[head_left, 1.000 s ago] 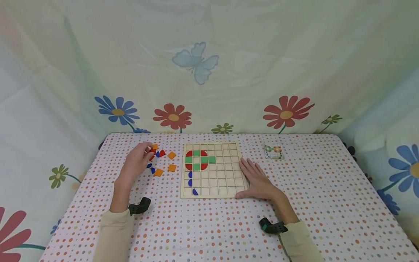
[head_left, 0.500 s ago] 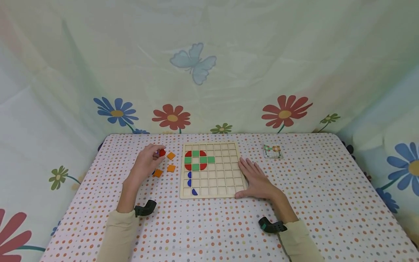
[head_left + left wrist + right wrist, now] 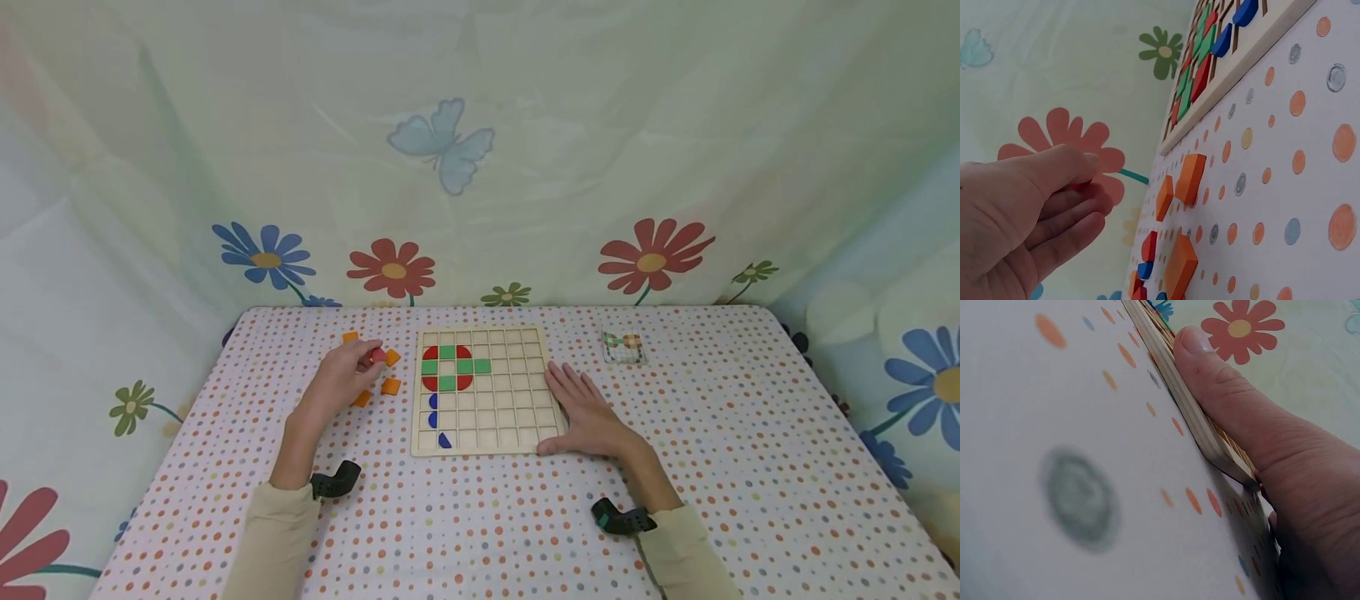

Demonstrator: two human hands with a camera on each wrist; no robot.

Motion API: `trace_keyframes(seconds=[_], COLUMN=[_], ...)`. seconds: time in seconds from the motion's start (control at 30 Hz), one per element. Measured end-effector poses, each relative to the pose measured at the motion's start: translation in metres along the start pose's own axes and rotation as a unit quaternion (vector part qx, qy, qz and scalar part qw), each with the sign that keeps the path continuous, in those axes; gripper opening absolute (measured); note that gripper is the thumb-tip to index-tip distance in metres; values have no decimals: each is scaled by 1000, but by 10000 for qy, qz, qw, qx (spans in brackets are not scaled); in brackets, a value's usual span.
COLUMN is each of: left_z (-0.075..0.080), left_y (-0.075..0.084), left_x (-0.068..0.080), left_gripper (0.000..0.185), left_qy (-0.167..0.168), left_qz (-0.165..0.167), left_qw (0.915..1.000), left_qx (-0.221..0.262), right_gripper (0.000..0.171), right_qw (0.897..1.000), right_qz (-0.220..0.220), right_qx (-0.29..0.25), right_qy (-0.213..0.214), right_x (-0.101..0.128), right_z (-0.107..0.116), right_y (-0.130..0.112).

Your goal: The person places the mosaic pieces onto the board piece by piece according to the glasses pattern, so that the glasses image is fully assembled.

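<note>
A wooden grid board lies mid-table, with red and green tiles forming a ring at its top left and blue pieces down its left column. My left hand hovers just left of the board and pinches a small red piece between thumb and fingers. In the left wrist view the curled fingers hide most of that piece. My right hand lies flat and open against the board's right edge, and its thumb presses the board's side.
Orange square tiles lie loose left of the board, with red and blue pieces beside them under the hand. A small pattern card sits at the back right. A flowered cloth backdrop surrounds the dotted table.
My left hand has picked a red piece from the loose pile and moved right, toward the board's left edge. The right hand has stayed put.
</note>
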State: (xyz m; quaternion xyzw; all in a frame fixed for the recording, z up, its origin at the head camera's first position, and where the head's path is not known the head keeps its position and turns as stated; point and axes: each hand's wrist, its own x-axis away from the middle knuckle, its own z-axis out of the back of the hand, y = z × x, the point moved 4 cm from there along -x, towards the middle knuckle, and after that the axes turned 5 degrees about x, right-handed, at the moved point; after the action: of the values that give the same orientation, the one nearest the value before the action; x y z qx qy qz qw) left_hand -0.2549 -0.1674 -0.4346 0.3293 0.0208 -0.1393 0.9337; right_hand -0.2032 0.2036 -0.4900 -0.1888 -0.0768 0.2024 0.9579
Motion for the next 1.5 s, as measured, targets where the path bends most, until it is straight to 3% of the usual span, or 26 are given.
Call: trace_keyframes(seconds=[0.33,0.53,0.73,1.0,1.13,1.23,1.5], left_z=[-11,-28,-58,-95,-105,-109,-116], left_y=[15,40,79,118,123,125,123], left_x=[-1,-10,-29,-71,-84,-89,-97], left_gripper=[41,40,40,35,30,26,14], left_qy=[-233,-365,-877,-1481,-1740,-1890,-2079], left_qz=[-303,-470,-673,-1314,-1528,-1637,-1566], left_qw=[9992,9980,9932,9785,9647,9574,9576], left_qx=[75,195,363,-583,-1251,-1441,-1237], right_gripper=[130,130,131,131,130,131,129], right_qw=[10000,10000,10000,10000,9999,10000,10000], right_qz=[-6,-40,-62,-48,11,8,-13], right_qx=[-27,-14,9,-73,-107,-73,-72], right_qy=[-30,-46,-50,-26,-15,-15,-50], right_x=[1,0,0,1,1,1,2], right_z=[1,0,-1,2,3,3,3], right_y=[-2,-1,-1,-3,-4,-3,-3])
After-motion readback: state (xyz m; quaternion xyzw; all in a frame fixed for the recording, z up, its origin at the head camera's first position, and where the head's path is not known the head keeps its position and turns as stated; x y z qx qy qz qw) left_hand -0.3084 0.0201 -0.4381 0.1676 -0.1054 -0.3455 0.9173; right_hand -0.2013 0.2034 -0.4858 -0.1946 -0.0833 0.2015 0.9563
